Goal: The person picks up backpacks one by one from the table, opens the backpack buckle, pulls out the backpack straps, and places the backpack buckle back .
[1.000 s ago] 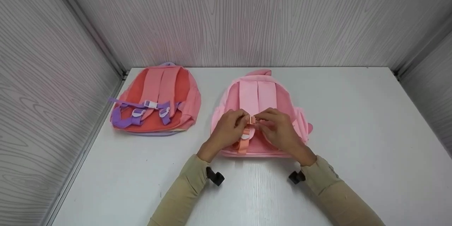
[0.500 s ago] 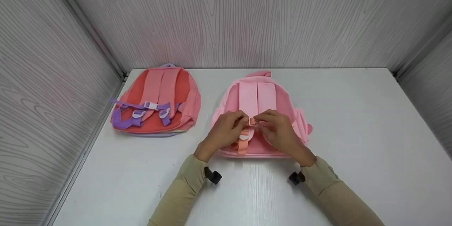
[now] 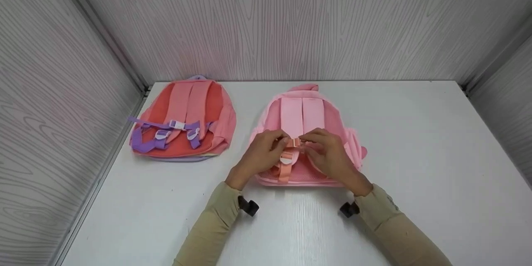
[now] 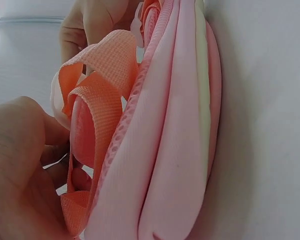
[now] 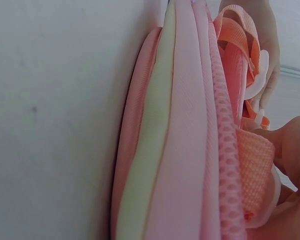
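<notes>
A pink backpack [image 3: 312, 117] is lying on the white desk [image 3: 419, 145], its padded back facing up and its two shoulder straps running side by side down the middle. Both hands are working over its lower half. The left hand [image 3: 264, 151] is bringing thumb and forefinger nearly together, pinching the orange chest strap [image 3: 296, 142] at its left end. The right hand [image 3: 330, 156] is holding the other end between thumb and forefinger with only a narrow gap; the exact contact is hiding behind the fingertips. A short piece of the strap is showing between the two hands, so the backpack is lying directly beneath the fingers.

Just below the left fingers, a white adjuster [image 3: 286, 160] is sitting on a hanging orange webbing strip [image 3: 284, 173]. In the left wrist view, orange webbing is looping up from the backpack's mesh side, close to the left fingers. In the right wrist view, another webbing piece [image 5: 255, 172] is standing out beside the right hand.

To the left, well apart from both hands, a coral backpack [image 3: 178, 106] is lying back up, with purple straps [image 3: 143, 145] and a white buckle [image 3: 177, 125] resting across it.
</notes>
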A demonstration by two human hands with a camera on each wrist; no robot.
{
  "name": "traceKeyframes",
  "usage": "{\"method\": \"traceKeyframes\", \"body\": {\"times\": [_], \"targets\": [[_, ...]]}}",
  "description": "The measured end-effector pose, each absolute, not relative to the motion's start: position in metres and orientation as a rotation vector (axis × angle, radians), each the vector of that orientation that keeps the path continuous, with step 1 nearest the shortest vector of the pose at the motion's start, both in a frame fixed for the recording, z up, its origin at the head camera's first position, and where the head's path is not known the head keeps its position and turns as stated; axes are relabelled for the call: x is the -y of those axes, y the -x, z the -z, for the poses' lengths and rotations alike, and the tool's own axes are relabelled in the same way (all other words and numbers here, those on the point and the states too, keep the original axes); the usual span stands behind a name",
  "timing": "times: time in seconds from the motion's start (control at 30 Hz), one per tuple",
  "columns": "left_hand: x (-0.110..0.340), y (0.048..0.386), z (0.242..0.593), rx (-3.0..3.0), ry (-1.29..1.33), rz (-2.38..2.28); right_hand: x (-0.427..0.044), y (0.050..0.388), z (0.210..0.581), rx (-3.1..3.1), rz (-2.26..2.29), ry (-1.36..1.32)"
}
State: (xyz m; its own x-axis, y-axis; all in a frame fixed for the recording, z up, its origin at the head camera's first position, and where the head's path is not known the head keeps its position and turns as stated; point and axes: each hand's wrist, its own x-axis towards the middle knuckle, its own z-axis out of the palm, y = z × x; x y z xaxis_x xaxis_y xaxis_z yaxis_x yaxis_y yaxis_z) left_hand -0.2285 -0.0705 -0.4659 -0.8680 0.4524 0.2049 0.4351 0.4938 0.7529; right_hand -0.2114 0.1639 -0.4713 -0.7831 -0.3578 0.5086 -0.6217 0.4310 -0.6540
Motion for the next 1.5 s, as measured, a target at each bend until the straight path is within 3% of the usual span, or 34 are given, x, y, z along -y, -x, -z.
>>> {"method": "traceKeyframes", "body": {"times": [1.5], "targets": [[0.063,0.225,0.462,-2.696,-0.794,-1.411,-0.161,0.212,0.473,2.355,-1.233,-0.878]]}}
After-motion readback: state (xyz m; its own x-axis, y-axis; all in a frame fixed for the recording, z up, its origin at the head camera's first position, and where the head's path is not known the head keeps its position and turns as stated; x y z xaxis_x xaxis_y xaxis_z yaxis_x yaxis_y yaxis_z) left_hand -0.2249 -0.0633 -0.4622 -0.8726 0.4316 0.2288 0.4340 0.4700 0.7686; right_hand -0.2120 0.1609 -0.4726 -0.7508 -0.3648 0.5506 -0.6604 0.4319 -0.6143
